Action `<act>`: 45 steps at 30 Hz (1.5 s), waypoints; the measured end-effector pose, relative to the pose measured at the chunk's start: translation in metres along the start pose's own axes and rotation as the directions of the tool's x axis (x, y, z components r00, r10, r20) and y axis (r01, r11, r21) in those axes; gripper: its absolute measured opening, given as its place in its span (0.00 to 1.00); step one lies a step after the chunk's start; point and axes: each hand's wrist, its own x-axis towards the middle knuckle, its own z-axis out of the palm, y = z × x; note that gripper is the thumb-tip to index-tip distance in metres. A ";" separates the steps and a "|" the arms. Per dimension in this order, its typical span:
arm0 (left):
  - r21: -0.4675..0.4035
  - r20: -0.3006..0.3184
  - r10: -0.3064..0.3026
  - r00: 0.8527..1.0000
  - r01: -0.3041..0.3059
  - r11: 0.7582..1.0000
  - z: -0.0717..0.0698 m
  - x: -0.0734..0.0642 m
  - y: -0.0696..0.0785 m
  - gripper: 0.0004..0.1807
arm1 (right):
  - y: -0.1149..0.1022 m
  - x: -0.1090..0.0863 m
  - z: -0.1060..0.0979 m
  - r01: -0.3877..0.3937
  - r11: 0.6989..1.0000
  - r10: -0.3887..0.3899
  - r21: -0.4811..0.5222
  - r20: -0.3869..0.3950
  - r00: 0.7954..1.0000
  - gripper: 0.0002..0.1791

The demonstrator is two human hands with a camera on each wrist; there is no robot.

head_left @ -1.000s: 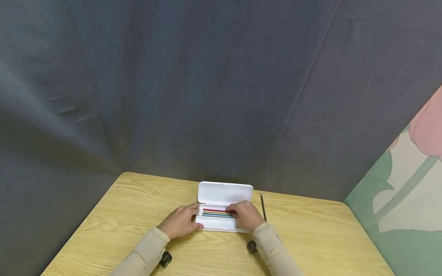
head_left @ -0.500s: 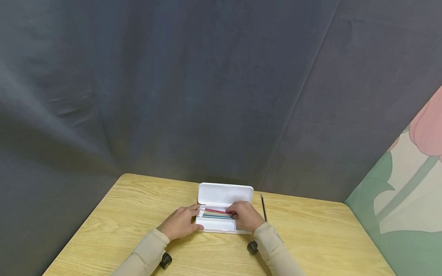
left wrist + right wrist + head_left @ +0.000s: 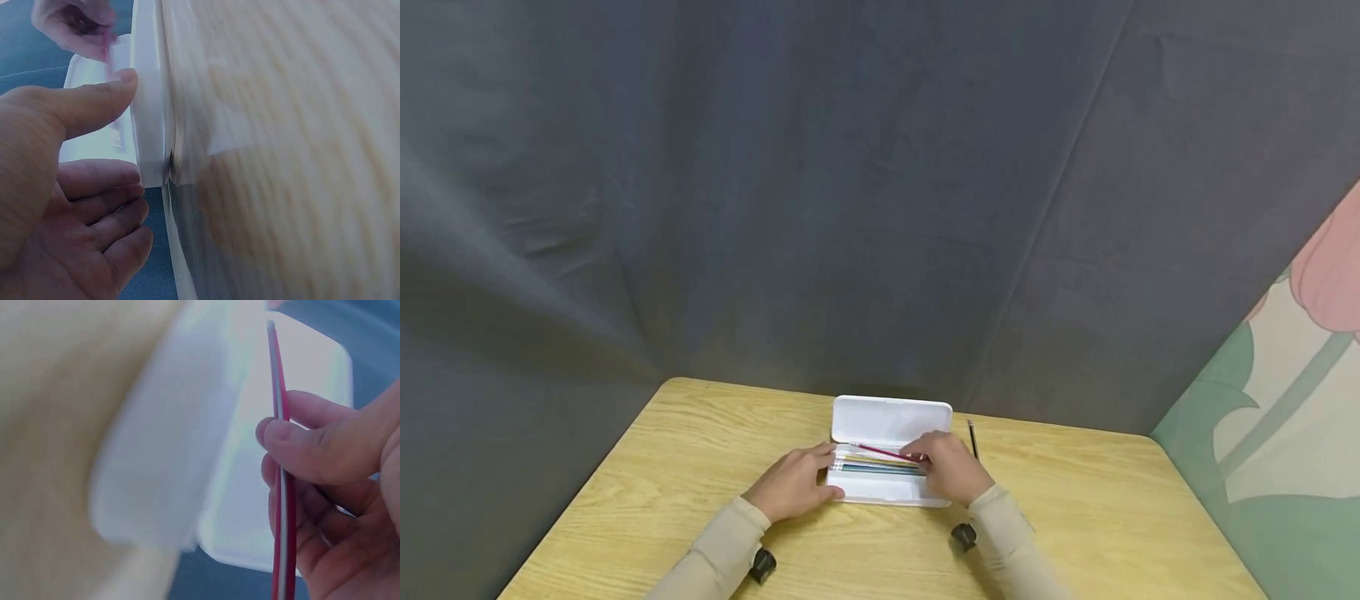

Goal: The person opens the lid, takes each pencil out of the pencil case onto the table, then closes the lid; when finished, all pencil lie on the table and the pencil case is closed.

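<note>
While the left hand (image 3: 792, 483) rests at the left end of the open white box (image 3: 868, 487), thumb and fingers spread apart, the head view shows the right hand (image 3: 957, 468) pinching a red pencil (image 3: 880, 452), slanted over other pencils (image 3: 880, 469) inside. At the left wrist, that thumb lies straight against the box, other fingers loosely bent. At the right wrist, thumb and fingers pinch the pencil's striped shaft.

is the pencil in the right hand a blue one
No, the right wrist view shows the right hand pinching a red pencil.
</note>
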 end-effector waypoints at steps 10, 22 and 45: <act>-0.005 0.003 -0.004 1.000 0.004 1.000 0.000 0.001 -0.002 0.37 | 0.016 -0.035 -0.067 -0.225 0.954 0.277 0.199 -0.288 0.917 0.23; -0.021 0.017 -0.020 1.000 0.020 1.000 -0.002 0.000 -0.001 0.36 | 0.068 -0.077 -0.059 -0.645 0.736 0.668 0.205 -0.067 0.741 0.21; -0.025 0.025 -0.019 1.000 0.019 0.999 -0.002 -0.001 0.003 0.36 | 0.080 -0.079 -0.029 -0.680 0.732 0.676 0.038 0.079 0.732 0.26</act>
